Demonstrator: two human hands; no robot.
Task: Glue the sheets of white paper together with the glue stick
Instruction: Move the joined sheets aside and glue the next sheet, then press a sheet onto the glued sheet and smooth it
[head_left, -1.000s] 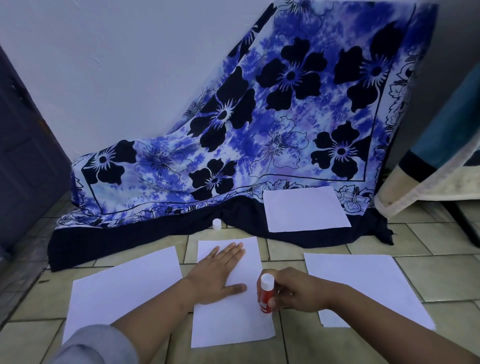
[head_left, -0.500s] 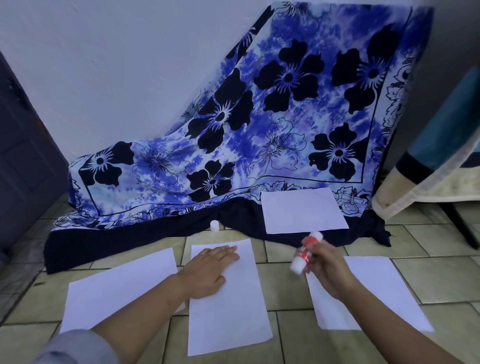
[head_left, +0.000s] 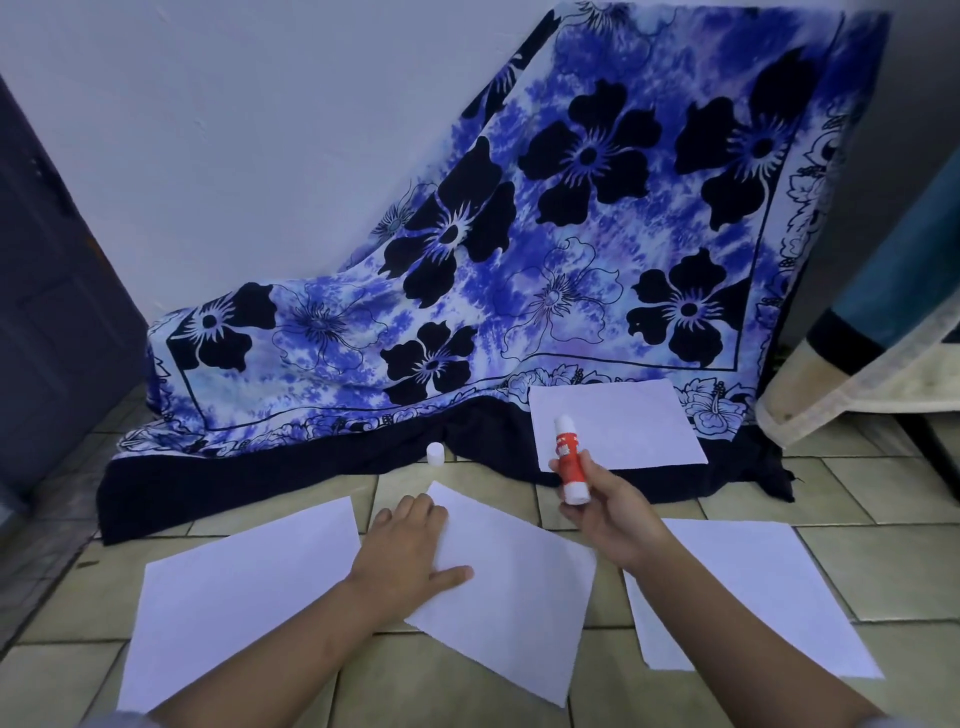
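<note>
Several white paper sheets lie on the tiled floor. My left hand (head_left: 410, 551) grips the left edge of the middle sheet (head_left: 519, 597), which sits turned at an angle with its left part raised. A second sheet (head_left: 234, 592) lies to the left, a third (head_left: 748, 592) to the right, and another (head_left: 623, 426) rests on the cloth's dark hem. My right hand (head_left: 608, 509) holds a red and white glue stick (head_left: 569, 462) upright, uncapped, above the floor between the middle and far sheets. Its white cap (head_left: 435, 453) stands by the hem.
A blue floral cloth (head_left: 519, 260) drapes from the white wall down onto the floor behind the sheets. A dark door (head_left: 47, 312) stands at the left. A mattress or cushion edge (head_left: 872, 374) juts in at the right.
My right hand lifted the glue stick off the middle sheet, swung it right and up, and now holds it upright. My left hand moved from pressing flat to gripping and turning the middle sheet.
</note>
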